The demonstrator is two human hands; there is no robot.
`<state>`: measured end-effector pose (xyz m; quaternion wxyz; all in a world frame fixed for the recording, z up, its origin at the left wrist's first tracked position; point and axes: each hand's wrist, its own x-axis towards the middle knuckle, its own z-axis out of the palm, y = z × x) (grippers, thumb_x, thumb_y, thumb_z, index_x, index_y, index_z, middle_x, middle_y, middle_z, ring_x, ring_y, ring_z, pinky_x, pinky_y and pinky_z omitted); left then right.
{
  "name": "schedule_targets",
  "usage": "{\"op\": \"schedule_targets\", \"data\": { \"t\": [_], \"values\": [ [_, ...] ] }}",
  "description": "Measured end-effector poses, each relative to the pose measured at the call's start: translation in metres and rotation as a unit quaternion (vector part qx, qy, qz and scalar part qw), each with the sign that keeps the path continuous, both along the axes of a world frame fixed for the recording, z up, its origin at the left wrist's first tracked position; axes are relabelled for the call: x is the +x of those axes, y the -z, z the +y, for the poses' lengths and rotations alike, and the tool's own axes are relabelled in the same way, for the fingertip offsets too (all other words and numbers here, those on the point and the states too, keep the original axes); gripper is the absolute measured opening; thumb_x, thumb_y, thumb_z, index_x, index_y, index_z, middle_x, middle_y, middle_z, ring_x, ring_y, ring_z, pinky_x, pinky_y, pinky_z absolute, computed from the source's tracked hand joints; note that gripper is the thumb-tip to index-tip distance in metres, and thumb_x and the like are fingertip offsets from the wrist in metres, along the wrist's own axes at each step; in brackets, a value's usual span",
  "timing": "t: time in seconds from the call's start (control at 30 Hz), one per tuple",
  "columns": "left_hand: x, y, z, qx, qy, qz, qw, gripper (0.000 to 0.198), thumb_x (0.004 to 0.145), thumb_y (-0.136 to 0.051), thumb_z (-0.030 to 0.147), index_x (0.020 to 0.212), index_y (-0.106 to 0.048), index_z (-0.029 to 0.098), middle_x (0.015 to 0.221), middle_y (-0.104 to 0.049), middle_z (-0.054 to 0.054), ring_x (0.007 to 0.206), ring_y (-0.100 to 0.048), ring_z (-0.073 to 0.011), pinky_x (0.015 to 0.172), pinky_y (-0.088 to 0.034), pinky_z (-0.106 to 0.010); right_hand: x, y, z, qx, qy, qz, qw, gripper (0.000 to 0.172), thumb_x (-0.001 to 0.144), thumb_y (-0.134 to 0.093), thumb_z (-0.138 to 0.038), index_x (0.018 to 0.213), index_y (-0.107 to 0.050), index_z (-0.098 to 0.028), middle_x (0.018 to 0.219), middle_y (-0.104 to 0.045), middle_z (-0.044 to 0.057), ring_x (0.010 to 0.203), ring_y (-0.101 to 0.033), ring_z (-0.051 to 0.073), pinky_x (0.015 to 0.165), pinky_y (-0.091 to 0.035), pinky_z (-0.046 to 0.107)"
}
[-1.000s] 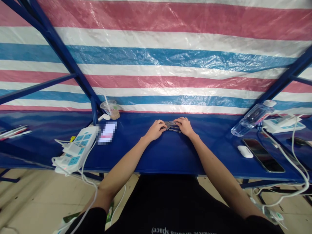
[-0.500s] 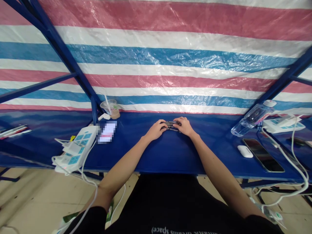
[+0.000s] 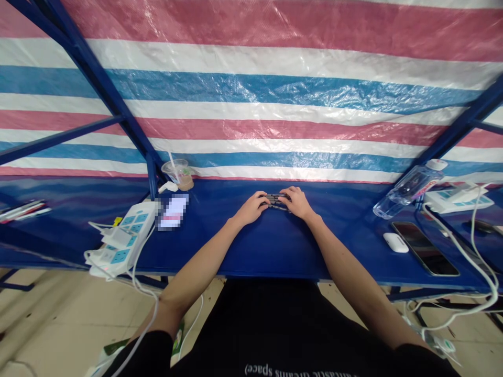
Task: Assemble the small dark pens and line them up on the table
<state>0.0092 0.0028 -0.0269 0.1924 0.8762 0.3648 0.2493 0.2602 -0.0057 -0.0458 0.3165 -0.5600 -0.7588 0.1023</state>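
Observation:
A small bundle of dark pens lies on the blue table near its far edge, straight ahead of me. My left hand curls round the bundle's left end, fingers closed on it. My right hand grips the right end the same way. Both forearms stretch out over the table from my black shirt. The pens sit squeezed together between the two hands, low on the table surface.
A white power strip with cables hangs at the table's left edge, a plastic cup with a straw behind it. On the right lie a water bottle, a phone, a white earbud case and another power strip. Striped tarpaulin backs the table.
The pens, spread out loosely a second ago, are now pushed into a tighter bundle. Both hands have shifted slightly away from me with it.

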Motion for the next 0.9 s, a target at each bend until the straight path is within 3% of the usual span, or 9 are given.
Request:
{"op": "schedule_targets", "data": {
  "t": [0.2, 0.4, 0.57, 0.9],
  "values": [
    [0.000, -0.001, 0.001, 0.004, 0.011, -0.009, 1.000, 0.019, 0.101, -0.057, 0.019, 0.110, -0.074, 0.021, 0.142, -0.058, -0.010, 0.131, -0.061, -0.0260, 0.121, -0.045, -0.047, -0.004, 0.001, 0.006, -0.039, 0.040, 0.201, 0.978, 0.058, 0.106, -0.035, -0.060, 0.138, -0.065, -0.022, 0.134, -0.068, 0.013, 0.126, -0.060, 0.028, 0.111, -0.046, 0.045],
    [0.001, -0.001, 0.003, 0.000, 0.013, -0.003, 1.000, 0.020, 0.101, -0.057, 0.021, 0.111, -0.074, 0.022, 0.139, -0.060, -0.009, 0.130, -0.062, -0.0261, 0.121, -0.045, -0.048, -0.007, 0.000, 0.006, -0.089, 0.057, 0.391, 0.914, 0.083, 0.085, -0.044, -0.092, 0.125, -0.071, -0.024, 0.127, -0.072, 0.010, 0.124, -0.063, 0.031, 0.110, -0.048, 0.046],
    [0.002, 0.000, 0.003, 0.007, 0.020, -0.010, 1.000, 0.019, 0.102, -0.057, 0.020, 0.110, -0.074, 0.022, 0.139, -0.059, -0.009, 0.129, -0.062, -0.0257, 0.119, -0.047, -0.046, -0.007, -0.001, 0.007, -0.094, 0.049, 0.393, 0.914, 0.085, 0.081, -0.047, -0.094, 0.123, -0.069, -0.024, 0.128, -0.070, 0.011, 0.125, -0.062, 0.032, 0.111, -0.046, 0.047],
    [0.003, -0.002, 0.002, 0.011, 0.031, -0.001, 0.999, 0.019, 0.102, -0.058, 0.020, 0.111, -0.074, 0.021, 0.137, -0.059, -0.010, 0.130, -0.060, -0.0260, 0.119, -0.045, -0.047, -0.004, 0.017, 0.022, -0.065, 0.024, 0.412, 0.909, 0.078, 0.094, -0.032, -0.088, 0.128, -0.066, -0.026, 0.120, -0.070, 0.008, 0.122, -0.063, 0.028, 0.109, -0.047, 0.048]
  ]
}}
